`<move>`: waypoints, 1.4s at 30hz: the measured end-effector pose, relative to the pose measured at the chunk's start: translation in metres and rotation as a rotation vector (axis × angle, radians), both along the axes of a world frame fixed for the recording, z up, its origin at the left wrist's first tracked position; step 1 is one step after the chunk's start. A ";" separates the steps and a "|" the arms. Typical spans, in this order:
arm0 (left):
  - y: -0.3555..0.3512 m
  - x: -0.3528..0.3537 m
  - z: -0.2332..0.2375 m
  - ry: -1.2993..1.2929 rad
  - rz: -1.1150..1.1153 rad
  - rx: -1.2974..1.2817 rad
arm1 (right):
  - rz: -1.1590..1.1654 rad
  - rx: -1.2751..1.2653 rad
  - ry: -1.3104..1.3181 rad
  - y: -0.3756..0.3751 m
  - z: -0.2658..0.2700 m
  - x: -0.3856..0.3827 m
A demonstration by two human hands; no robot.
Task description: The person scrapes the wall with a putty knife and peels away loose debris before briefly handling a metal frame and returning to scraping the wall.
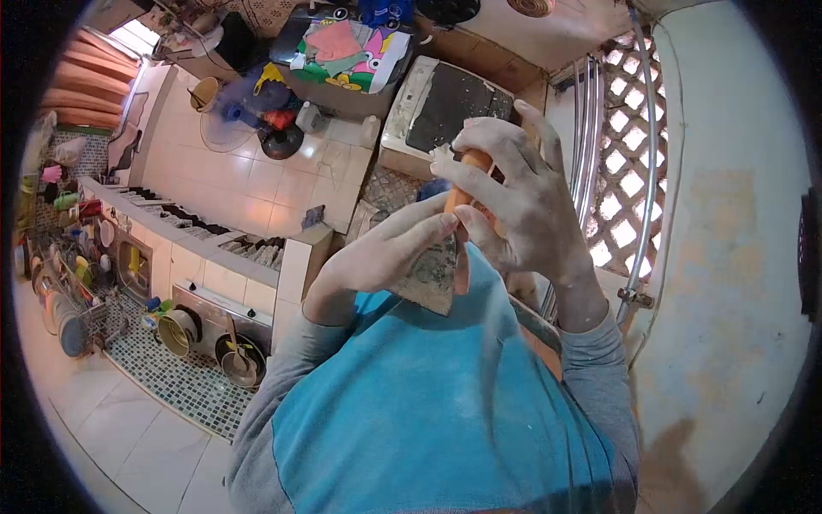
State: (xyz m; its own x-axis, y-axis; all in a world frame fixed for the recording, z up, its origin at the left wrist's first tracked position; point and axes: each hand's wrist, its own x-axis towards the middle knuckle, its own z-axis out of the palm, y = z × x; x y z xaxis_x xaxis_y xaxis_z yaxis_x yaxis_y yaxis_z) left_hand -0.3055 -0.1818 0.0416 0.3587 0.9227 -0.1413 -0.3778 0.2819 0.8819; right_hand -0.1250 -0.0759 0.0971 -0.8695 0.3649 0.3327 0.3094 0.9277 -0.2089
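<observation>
A putty knife (434,278) is held in front of my chest, with its wide, stained blade pointing down and its orange handle up. My right hand (527,193) has its fingers curled around the upper handle, and white residue coats the skin. Whitish paste (443,158) shows at the right fingertips. My left hand (377,248) pinches the tool from the other side, thumb and fingers closed near where the handle meets the blade. Part of the handle is hidden behind the fingers.
A pale wall (728,283) with yellowish patches stands on the right, beside metal pipes (640,171) and a lattice window (623,137). A washing machine (458,103) is ahead. Leftward are a stove (227,304) with pans, a tiled counter (184,377) and dishes.
</observation>
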 end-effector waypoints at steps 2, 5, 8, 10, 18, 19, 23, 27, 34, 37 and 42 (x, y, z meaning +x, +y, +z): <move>-0.001 -0.001 0.007 0.009 -0.153 -0.029 | -0.009 0.056 -0.030 0.004 -0.009 -0.002; -0.006 0.001 -0.002 0.287 -0.065 0.142 | 0.006 0.133 0.041 0.006 -0.006 -0.001; -0.008 0.000 0.003 0.542 0.036 0.372 | -0.006 0.204 0.103 0.005 -0.006 -0.001; -0.013 0.001 0.016 0.911 0.168 0.550 | -0.051 0.234 0.128 0.001 -0.006 0.002; -0.018 0.008 0.026 0.900 0.394 0.593 | -0.183 0.249 0.114 -0.011 0.002 0.008; -0.019 0.009 0.025 0.899 0.390 0.595 | -0.187 0.250 0.114 -0.013 0.001 0.009; -0.021 0.008 0.026 0.907 0.416 0.592 | -0.218 0.244 0.103 -0.021 0.000 0.007; -0.024 0.010 0.033 0.845 0.417 0.632 | -0.205 0.229 0.190 -0.028 0.001 0.012; -0.023 0.018 0.050 0.966 0.415 0.656 | -0.247 0.246 0.164 -0.035 0.017 0.023; -0.016 0.008 0.050 0.821 0.338 0.683 | -0.550 -0.377 -0.076 -0.045 0.015 0.037; -0.018 0.006 0.051 0.523 0.126 0.489 | -0.799 -0.935 -0.282 -0.055 -0.003 0.099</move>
